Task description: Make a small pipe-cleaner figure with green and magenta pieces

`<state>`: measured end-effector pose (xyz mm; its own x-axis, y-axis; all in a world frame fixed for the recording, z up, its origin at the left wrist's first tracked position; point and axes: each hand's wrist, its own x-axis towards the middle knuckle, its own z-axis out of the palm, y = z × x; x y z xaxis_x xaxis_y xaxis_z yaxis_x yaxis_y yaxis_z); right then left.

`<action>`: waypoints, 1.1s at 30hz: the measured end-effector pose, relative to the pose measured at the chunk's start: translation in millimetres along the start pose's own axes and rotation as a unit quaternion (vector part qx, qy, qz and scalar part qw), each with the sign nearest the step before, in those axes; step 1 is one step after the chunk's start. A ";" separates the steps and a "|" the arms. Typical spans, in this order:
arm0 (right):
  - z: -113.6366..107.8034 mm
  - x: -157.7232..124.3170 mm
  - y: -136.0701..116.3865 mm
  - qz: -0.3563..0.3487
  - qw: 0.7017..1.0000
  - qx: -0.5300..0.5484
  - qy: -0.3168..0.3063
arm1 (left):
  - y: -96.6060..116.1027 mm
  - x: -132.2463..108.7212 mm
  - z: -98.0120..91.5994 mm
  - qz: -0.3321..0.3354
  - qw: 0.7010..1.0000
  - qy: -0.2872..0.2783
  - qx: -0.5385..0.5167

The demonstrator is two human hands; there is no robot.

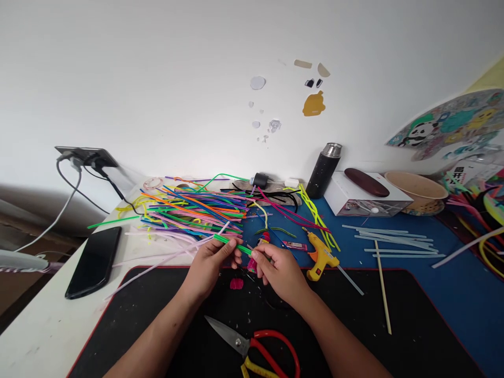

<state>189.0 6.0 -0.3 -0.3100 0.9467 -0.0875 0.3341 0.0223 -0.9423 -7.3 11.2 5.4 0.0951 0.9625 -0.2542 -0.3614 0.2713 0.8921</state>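
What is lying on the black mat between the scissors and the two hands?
A small pink piece lies there on the mat, as the head view shows.

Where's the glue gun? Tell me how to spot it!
Find the blue mat on the right. To the right of the right hand, by the far edge of the black mat, lies the glue gun. It is the only chunky yellow tool among thin sticks.

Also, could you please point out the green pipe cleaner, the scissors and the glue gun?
green pipe cleaner (243,249), head view, bare mid stem.
scissors (241,344), head view, pivot.
glue gun (318,251), head view, yellow body.
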 end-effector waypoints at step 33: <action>2.9 3.1 -2.2 0.018 0.975 0.219 0.042 | -2.5 2.8 -2.9 -0.038 0.997 -0.018 -0.063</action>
<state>184.7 8.0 0.6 -0.2243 0.9678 -0.1144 -0.0739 -0.1340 -0.9882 -8.8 13.2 1.3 0.1585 0.9395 -0.3037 -0.4657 0.3424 0.8160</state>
